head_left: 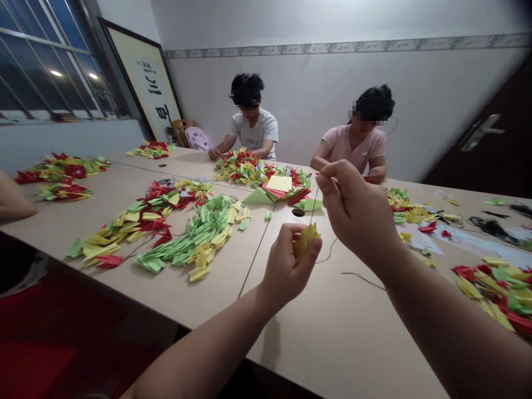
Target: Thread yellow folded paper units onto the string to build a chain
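The left hand (288, 263) is clenched around a yellow folded paper piece (308, 241), with the thumb and fingers pressed against its sides. The piece is held above the surface (353, 332), near its middle, between the near and far edges. The right hand (357, 208) is raised beyond and to the right of the piece; its thumb and index fingertips are closed together, and any item pinched there is too small to identify. A thin cord (363, 280) lies on the surface below the right hand. To the left of the left hand, a green and yellow paper row (191, 238) extends toward the near edge, beside a mixed paper row (141, 221) of red, yellow and green pieces. Beyond the hands, a yellow paper stack (279, 183) sits next to a large mixed pile (241, 168) toward the far edge. A right-hand pile (496, 288) lies toward the right side of the surface, with black cords (492, 228) farther back. Two persons, one in a white shirt (257, 130) and one in a pink shirt (355, 145), are at the far edge.
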`<state>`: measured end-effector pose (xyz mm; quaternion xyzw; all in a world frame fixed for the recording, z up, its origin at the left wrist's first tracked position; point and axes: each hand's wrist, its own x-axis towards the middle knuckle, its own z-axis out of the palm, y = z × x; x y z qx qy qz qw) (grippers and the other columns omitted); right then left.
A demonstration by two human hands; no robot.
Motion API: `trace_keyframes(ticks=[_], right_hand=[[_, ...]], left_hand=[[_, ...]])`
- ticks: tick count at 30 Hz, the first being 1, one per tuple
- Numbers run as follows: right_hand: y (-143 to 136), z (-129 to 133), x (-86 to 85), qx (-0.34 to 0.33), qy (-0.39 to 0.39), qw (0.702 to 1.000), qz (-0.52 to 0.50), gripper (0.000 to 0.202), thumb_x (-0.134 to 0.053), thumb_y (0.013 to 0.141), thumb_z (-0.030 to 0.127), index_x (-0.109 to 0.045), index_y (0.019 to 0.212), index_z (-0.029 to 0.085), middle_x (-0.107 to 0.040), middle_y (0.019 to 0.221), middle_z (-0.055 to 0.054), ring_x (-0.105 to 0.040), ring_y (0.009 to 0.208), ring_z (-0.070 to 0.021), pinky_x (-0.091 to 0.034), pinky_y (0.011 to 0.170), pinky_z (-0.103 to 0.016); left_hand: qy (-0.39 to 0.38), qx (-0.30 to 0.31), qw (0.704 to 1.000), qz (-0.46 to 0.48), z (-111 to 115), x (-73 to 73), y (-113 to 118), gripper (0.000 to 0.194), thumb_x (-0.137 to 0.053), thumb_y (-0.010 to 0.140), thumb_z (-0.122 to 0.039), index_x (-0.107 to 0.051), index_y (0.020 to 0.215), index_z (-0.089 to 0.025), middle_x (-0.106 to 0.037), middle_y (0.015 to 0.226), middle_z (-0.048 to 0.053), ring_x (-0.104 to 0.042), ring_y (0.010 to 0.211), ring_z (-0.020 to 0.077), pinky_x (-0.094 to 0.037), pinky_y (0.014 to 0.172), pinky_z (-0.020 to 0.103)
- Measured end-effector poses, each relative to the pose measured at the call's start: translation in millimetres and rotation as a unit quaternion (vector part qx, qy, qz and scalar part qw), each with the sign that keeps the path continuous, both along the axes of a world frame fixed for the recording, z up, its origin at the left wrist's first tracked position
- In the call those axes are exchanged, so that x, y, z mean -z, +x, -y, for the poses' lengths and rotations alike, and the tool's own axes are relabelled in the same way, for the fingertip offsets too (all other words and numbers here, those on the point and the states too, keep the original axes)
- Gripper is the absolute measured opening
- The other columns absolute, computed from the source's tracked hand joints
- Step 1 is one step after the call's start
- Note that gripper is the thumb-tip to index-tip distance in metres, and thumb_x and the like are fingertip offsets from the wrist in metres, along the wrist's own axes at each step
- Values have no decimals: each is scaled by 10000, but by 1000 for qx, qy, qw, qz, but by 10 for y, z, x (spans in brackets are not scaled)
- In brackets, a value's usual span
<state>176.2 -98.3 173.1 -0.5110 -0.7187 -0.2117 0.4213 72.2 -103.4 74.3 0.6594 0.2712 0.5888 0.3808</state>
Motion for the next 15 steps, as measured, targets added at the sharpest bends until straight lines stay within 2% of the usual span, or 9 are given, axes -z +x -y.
trace_keyframes(ticks=[4, 7, 10, 13, 15], right_hand=[[45, -4, -31, -2, 1, 1000, 20, 196, -397, 842, 316, -566, 807, 223, -487, 460, 35, -418, 400, -114, -291, 451, -238], [74, 6, -78, -6, -8, 1000, 24, 206, -417, 833, 328, -582, 768, 221, -475, 443, 33, -420, 411, -113, -299, 460, -245], [98, 16, -139, -13, -28, 1000, 4, 205, -449, 813, 331, -596, 735, 211, -461, 429, 37, -400, 396, -102, -294, 442, -241], [124, 14, -193, -16, -30, 999, -20, 180, -500, 779, 318, -606, 699, 196, -455, 424, 43, -374, 385, -88, -291, 431, -236], [145, 5, -216, -22, -33, 999, -29, 167, -521, 766, 309, -607, 679, 195, -442, 414, 49, -362, 382, -83, -291, 433, -238]], left_hand=[[-26, 26, 999, -18, -7, 2, -20, 206, -492, 818, -352, -426, 908, -178, -507, 716, -1, -438, 538, 74, -377, 494, 209], [-47, 47, 998, 5, -25, 13, -31, 220, -507, 809, -366, -420, 895, -184, -537, 770, 17, -485, 609, 89, -417, 567, 227], [-84, 150, 983, 60, -75, 22, -59, 316, -541, 779, -411, -407, 961, -191, -551, 863, 38, -525, 655, 101, -442, 623, 251], [-154, 281, 942, 101, -158, 45, -99, 442, -440, 789, -541, -423, 1037, -175, -571, 829, 52, -556, 644, 122, -453, 629, 274], [-211, 343, 909, 107, -211, 71, -122, 506, -344, 801, -593, -475, 1018, -155, -579, 750, 53, -574, 676, 149, -455, 670, 299]])
